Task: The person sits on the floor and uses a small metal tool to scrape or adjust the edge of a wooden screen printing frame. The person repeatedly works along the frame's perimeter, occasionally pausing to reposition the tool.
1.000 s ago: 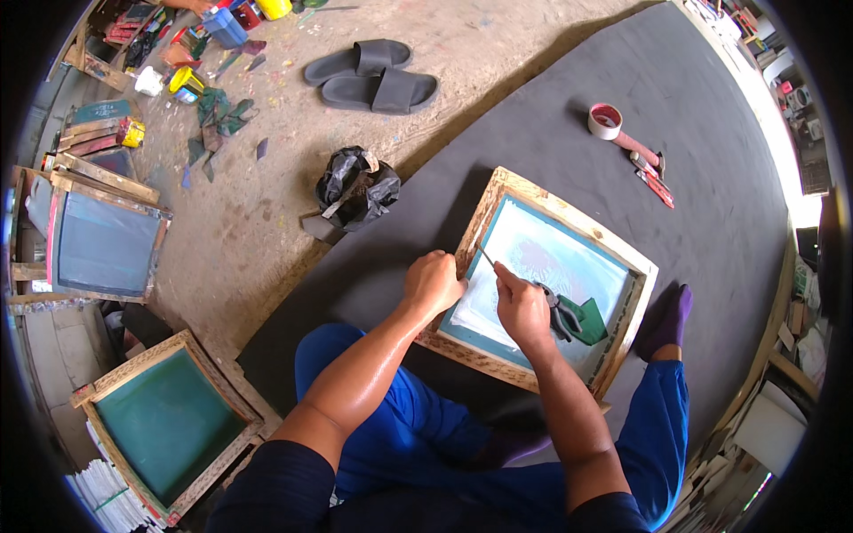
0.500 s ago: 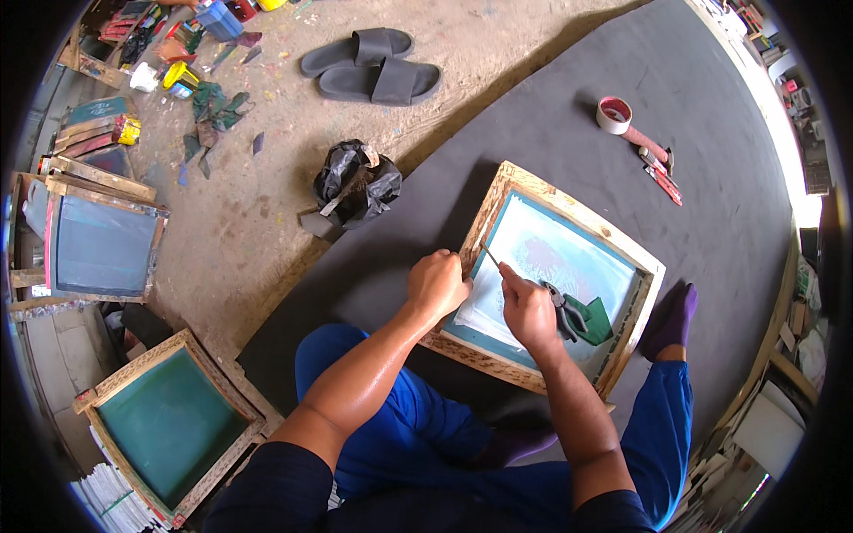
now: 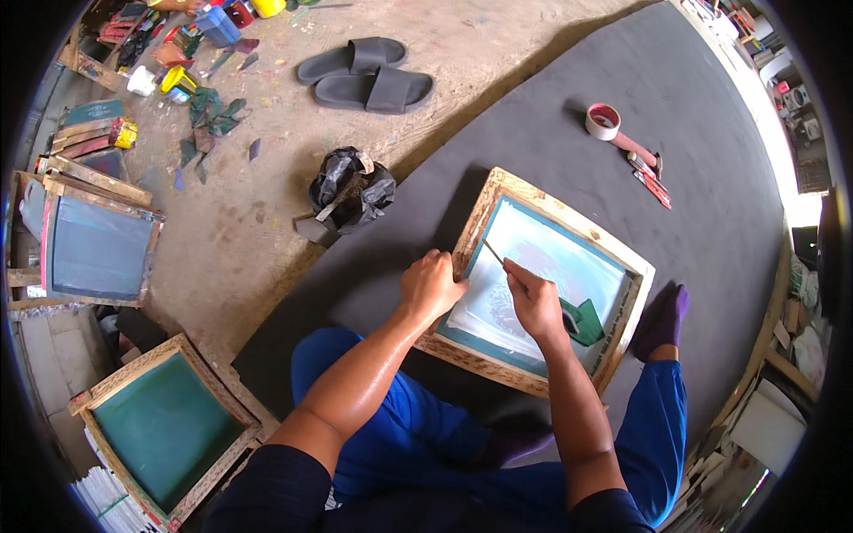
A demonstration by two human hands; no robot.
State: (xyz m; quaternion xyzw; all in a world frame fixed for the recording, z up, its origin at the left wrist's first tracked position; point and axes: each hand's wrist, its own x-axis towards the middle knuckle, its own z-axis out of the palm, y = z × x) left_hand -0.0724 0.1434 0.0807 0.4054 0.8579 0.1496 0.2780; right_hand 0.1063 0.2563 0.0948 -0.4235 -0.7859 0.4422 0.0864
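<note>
A wooden screen-printing frame with whitish-blue mesh lies tilted before me on the dark surface. My left hand is closed around its left wooden side. In my right hand, above the mesh, is a thin-shafted metal tool like a screwdriver; the fingers hide its handle. Its tip points at the inner edge of the frame's left side. Beside the right hand, on the mesh, lies a green scrap. The dark handle of some pliers shows there, mostly hidden behind the hand.
Farther right lie a tape roll, a hammer and a red cutter. A black plastic bag sits by the left edge, with sandals on the floor. More screen frames stand at left.
My right hand has shifted slightly right over the mesh, taking the tool's tip off the wood and covering more of the pliers. The left hand keeps its hold. The whole view has shifted slightly.
</note>
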